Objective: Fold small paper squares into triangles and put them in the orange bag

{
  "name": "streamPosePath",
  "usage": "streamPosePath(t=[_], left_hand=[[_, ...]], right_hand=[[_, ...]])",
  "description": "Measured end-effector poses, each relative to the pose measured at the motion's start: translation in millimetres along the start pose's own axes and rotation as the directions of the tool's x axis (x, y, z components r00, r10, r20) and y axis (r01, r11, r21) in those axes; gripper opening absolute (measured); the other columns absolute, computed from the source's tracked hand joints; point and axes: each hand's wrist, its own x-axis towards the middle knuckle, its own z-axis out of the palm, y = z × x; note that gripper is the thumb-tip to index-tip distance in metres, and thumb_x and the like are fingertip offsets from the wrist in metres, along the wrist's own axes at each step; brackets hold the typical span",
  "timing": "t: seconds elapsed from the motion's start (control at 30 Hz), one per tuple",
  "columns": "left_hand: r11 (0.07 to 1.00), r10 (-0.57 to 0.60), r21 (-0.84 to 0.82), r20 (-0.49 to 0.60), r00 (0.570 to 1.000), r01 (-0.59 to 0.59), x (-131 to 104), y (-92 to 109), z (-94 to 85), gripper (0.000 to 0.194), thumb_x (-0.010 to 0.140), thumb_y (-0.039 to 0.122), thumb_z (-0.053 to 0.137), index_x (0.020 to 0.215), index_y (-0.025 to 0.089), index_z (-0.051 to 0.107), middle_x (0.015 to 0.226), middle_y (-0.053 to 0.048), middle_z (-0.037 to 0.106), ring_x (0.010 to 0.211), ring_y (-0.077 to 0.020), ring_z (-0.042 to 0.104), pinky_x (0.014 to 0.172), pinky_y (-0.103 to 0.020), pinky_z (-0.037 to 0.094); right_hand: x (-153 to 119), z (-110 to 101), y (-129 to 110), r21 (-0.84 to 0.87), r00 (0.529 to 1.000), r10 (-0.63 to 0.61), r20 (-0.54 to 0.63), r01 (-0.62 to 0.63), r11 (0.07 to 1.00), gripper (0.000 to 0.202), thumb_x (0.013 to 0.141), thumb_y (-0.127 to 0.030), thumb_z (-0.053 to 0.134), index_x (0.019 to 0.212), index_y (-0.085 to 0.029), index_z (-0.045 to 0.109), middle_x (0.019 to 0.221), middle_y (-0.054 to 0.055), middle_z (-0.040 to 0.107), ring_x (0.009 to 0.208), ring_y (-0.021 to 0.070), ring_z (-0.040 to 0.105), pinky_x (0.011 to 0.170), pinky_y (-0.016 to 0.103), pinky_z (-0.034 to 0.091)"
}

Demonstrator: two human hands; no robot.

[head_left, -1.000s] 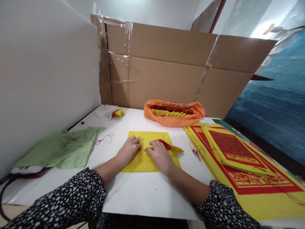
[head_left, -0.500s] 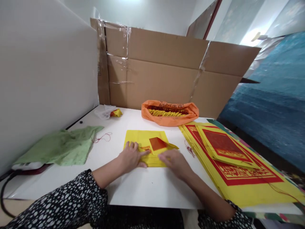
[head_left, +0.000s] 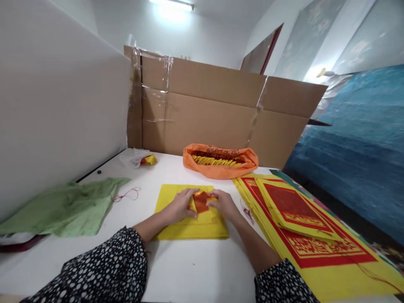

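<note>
A small folded paper [head_left: 201,203], yellow with an orange-red face, stands partly raised on a stack of yellow sheets [head_left: 189,231]. My left hand [head_left: 182,206] grips its left side, thumb below and fingers above. At its right side, my right hand [head_left: 223,204] pinches the edge between thumb and fingers. The paper's underside is hidden. Behind the stack sits an orange bag [head_left: 217,171] with its mouth open, packed with rows of folded yellow and red pieces.
Large yellow-and-red printed sheets [head_left: 328,261] lie at the right, with smaller ones [head_left: 293,202] on top. A green cloth [head_left: 85,206] covers the left side. Red threads [head_left: 248,213] flank the stack. A cardboard sheet [head_left: 205,118] stands behind.
The view has tilted up. My hands have moved to both sides of the folded paper, which lay flatter before with a yellow point sticking out right.
</note>
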Motion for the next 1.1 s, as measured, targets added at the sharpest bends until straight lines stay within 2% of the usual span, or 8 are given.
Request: streamPosePath(t=[0.13, 0.3, 0.4, 0.53, 0.7, 0.8, 0.93, 1.1], left_hand=[[0.975, 0.138, 0.192, -0.145, 0.980, -0.109, 0.0, 7.2, -13.9, 0.036, 0.091, 0.010, 0.050, 0.126, 0.020, 0.054, 0.112, -0.009, 0.065, 0.106, -0.0245, 0.056, 0.093, -0.044, 0.043], [0.925, 0.279, 0.251, 0.058, 0.958, -0.285, -26.0, 3.5, -16.1, 0.029, 0.097, 0.022, 0.044, 0.117, 0.015, 0.063, 0.119, -0.012, 0.065, 0.110, -0.0237, 0.059, 0.096, -0.040, 0.046], [0.965, 0.210, 0.142, 0.095, 0.973, -0.222, -38.4, 0.6, -11.2, 0.032, 0.097, 0.030, 0.045, 0.118, 0.016, 0.064, 0.123, -0.011, 0.064, 0.115, -0.0231, 0.059, 0.100, -0.038, 0.045], [0.988, -0.060, -0.142, 0.059, 0.996, 0.067, -24.4, 1.0, -11.2, 0.029, 0.093, 0.037, 0.050, 0.103, 0.020, 0.072, 0.105, -0.005, 0.072, 0.097, -0.0215, 0.066, 0.088, -0.033, 0.049], [0.860, -0.401, -0.365, -0.050, 0.915, 0.357, 5.6, -7.5, -7.7, 0.038, 0.083, 0.033, 0.057, 0.113, 0.011, 0.067, 0.071, -0.002, 0.068, 0.064, -0.0181, 0.061, 0.061, -0.027, 0.046], [0.902, -0.364, -0.251, -0.008, 0.931, 0.351, 6.3, -9.3, -4.7, 0.039, 0.083, 0.026, 0.056, 0.119, 0.015, 0.065, 0.073, -0.001, 0.068, 0.065, -0.0175, 0.060, 0.062, -0.027, 0.044], [0.970, -0.236, -0.057, 0.039, 0.971, 0.238, -2.3, -1.5, -3.3, 0.031, 0.086, 0.017, 0.051, 0.109, 0.021, 0.071, 0.104, -0.007, 0.072, 0.093, -0.0221, 0.063, 0.084, -0.031, 0.045], [0.965, -0.255, 0.073, 0.045, 0.966, 0.251, -1.4, 5.5, -3.8, 0.034, 0.087, 0.014, 0.047, 0.113, 0.017, 0.069, 0.105, -0.010, 0.071, 0.096, -0.0250, 0.064, 0.086, -0.033, 0.046]], right_hand=[[-14.5, -16.7, -30.3, -0.214, 0.925, -0.310, -0.219, 0.265, 0.940, 0.008, 0.088, -0.023, 0.063, 0.092, -0.021, 0.070, 0.084, 0.004, 0.066, 0.086, 0.0200, 0.060, 0.081, 0.036, 0.041], [-46.2, -8.5, -38.7, -0.359, 0.812, -0.584, 0.001, 0.545, 0.758, 0.018, 0.094, -0.016, 0.053, 0.102, -0.022, 0.069, 0.098, 0.005, 0.072, 0.092, 0.0180, 0.061, 0.090, 0.038, 0.035], [-50.8, -2.0, -30.6, -0.304, 0.832, -0.551, 0.065, 0.542, 0.783, 0.017, 0.094, -0.017, 0.054, 0.100, -0.022, 0.070, 0.091, 0.003, 0.074, 0.085, 0.0166, 0.063, 0.090, 0.037, 0.036], [-24.6, -7.1, -29.8, -0.172, 0.939, -0.337, 0.067, 0.343, 0.923, 0.018, 0.095, -0.022, 0.054, 0.100, -0.023, 0.071, 0.091, 0.002, 0.075, 0.084, 0.0183, 0.066, 0.087, 0.036, 0.040], [5.7, -3.0, -30.2, -0.044, 0.990, -0.112, 0.080, 0.116, 0.992, 0.024, 0.095, -0.022, 0.050, 0.113, -0.021, 0.067, 0.114, 0.006, 0.069, 0.106, 0.0212, 0.062, 0.090, 0.035, 0.044], [-2.6, 8.8, -22.2, -0.081, 0.985, -0.101, 0.141, 0.113, 0.990, 0.028, 0.096, -0.029, 0.050, 0.118, -0.022, 0.065, 0.117, 0.006, 0.067, 0.110, 0.0228, 0.058, 0.092, 0.038, 0.043], [-24.4, 17.6, -13.8, -0.190, 0.970, -0.144, 0.196, 0.181, 0.965, 0.033, 0.097, -0.034, 0.048, 0.127, -0.024, 0.060, 0.132, 0.007, 0.059, 0.120, 0.0258, 0.051, 0.096, 0.043, 0.040], [-29.7, 18.5, -15.4, -0.272, 0.967, -0.186, 0.172, 0.228, 0.935, 0.036, 0.100, -0.032, 0.041, 0.132, -0.023, 0.056, 0.136, 0.008, 0.056, 0.122, 0.0243, 0.049, 0.097, 0.042, 0.039]])
